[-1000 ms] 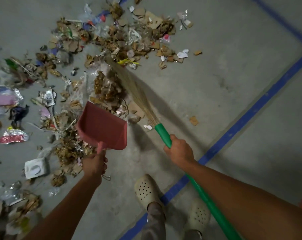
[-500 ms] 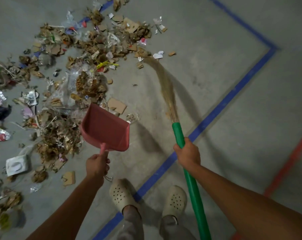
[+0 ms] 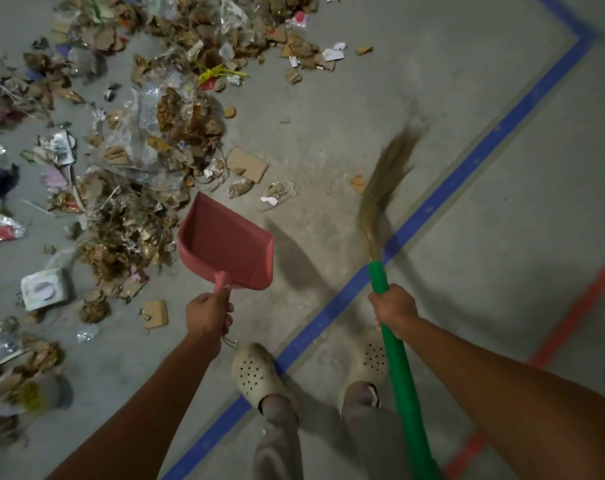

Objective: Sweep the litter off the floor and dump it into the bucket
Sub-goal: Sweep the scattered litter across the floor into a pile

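Note:
A wide spread of litter (image 3: 148, 161), made of torn cardboard, plastic film and wrappers, covers the grey floor at the left and top. My left hand (image 3: 207, 315) grips the handle of a red dustpan (image 3: 225, 244), held empty just above the floor at the litter's right edge. My right hand (image 3: 394, 308) is closed around the green handle of a broom (image 3: 386, 188). Its straw bristles point up and right, blurred, lifted to the right of the litter over the blue line. No bucket is in view.
A blue tape line (image 3: 443, 199) runs diagonally across the floor and turns a corner at the top right. A red line (image 3: 571, 313) lies at the right. My two feet in pale clogs (image 3: 259, 375) straddle the blue line. Loose cardboard scraps (image 3: 247, 164) lie ahead of the dustpan.
The broom has swung right, out of the litter pile and over to the blue line. The dustpan has stayed at the pile's edge. The view has shifted right.

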The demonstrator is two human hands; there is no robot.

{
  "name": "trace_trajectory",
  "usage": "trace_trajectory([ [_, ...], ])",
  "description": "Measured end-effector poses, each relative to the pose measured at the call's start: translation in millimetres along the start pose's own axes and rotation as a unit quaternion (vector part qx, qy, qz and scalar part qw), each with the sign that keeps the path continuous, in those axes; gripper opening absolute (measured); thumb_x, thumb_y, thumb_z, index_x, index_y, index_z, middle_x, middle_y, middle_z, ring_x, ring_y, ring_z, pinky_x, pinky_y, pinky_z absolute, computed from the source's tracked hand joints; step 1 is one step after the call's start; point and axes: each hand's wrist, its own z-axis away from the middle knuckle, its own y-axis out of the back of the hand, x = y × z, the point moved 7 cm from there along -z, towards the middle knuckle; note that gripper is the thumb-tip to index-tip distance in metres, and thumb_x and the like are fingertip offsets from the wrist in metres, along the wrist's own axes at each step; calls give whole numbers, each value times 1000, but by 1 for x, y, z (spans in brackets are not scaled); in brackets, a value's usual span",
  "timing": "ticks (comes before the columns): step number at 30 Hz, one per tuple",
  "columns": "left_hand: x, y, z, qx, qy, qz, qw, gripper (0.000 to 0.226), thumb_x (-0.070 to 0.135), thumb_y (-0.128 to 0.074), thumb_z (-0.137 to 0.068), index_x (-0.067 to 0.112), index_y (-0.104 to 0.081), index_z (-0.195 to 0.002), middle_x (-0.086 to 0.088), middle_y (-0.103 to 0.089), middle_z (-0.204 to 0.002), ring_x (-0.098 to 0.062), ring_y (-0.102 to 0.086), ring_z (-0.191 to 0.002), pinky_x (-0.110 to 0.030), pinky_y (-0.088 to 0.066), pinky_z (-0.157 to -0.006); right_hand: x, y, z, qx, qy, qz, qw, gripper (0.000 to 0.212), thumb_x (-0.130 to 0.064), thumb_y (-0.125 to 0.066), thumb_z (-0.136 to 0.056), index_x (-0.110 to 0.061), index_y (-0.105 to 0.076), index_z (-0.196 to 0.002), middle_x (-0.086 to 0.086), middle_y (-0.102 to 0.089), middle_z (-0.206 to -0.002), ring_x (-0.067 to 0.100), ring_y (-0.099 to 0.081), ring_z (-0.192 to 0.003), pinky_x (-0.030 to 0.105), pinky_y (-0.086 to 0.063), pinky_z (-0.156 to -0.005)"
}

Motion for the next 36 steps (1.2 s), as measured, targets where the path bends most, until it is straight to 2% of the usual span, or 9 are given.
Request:
trace_trajectory([
  [3, -12, 34, -10, 13, 9, 11, 1000, 41, 45, -67, -94, 7, -60, -82, -9, -55, -68, -14, -41, -44, -20, -30, -37, -42, -50, 27, -42, 56, 55, 996, 28, -37, -66, -89, -11, -63, -102, 15, -74, -94, 33, -74, -81, 40, -61, -76],
  [9, -30, 107, -25, 64, 34, 56, 996, 37, 42, -68, -94, 9, -59, -81, -11, -54, -69, -16, -40, -46, -24, -30, -43, -133, -130, 84, -143, 153, 152, 966, 23, -30, -62, -88, -13, -62, -105, 13, -73, -89, 30, -74, -70, 40, -63, -66],
  [13, -34, 144, -29, 89, 41, 91, 991, 36, 37, -67, -95, 5, -58, -82, -13, -53, -68, -16, -39, -44, -16, -27, -36, -171, -148, 116, -125, 205, 193, 951, 24, -35, -62, -90, -15, -61, -105, 7, -70, -93, 28, -71, -76, 34, -59, -67],
  [15, -30, 157, -28, 99, 46, 106, 988, 32, 33, -66, -97, 6, -57, -81, -12, -52, -67, -15, -38, -42, -15, -26, -35, -179, -141, 129, -93, 227, 202, 948, 24, -37, -62, -93, -16, -59, -104, 3, -63, -91, 25, -61, -76, 28, -46, -63],
  [17, -24, 164, -27, 101, 50, 115, 987, 28, 27, -63, -97, 7, -56, -80, -12, -51, -69, -13, -38, -39, -16, -26, -36, -184, -127, 141, -58, 249, 202, 945, 27, -39, -62, -93, -16, -59, -107, 3, -59, -88, 24, -55, -76, 28, -41, -64],
  [25, 20, 149, -19, 70, 40, 111, 991, 32, 34, -65, -96, 9, -54, -81, -12, -51, -69, -12, -37, -39, -16, -24, -36, -193, -69, 159, 14, 292, 190, 937, 29, -38, -60, -95, -16, -58, -113, 2, -57, -80, 24, -55, -69, 28, -40, -59],
  [30, 48, 118, -18, 52, 35, 97, 993, 37, 43, -68, -93, 10, -57, -82, -9, -52, -67, -15, -39, -44, -19, -27, -38, -195, -51, 139, 10, 291, 172, 941, 31, -39, -60, -95, -18, -57, -118, -1, -53, -75, 19, -52, -63, 26, -36, -51],
  [32, 56, 104, -19, 54, 31, 84, 994, 31, 37, -67, -95, 7, -59, -87, -12, -53, -71, -15, -39, -45, -19, -27, -38, -192, -43, 129, 3, 288, 163, 944, 31, -40, -60, -95, -18, -56, -118, -1, -53, -75, 18, -50, -61, 26, -33, -47],
  [36, 73, 68, -20, 59, 28, 64, 996, 25, 30, -64, -97, 7, -58, -89, -12, -53, -73, -15, -39, -46, -19, -27, -38, -184, -18, 103, -8, 272, 126, 954, 32, -42, -59, -94, -17, -54, -113, 6, -61, -83, 26, -58, -72, 31, -44, -60],
])
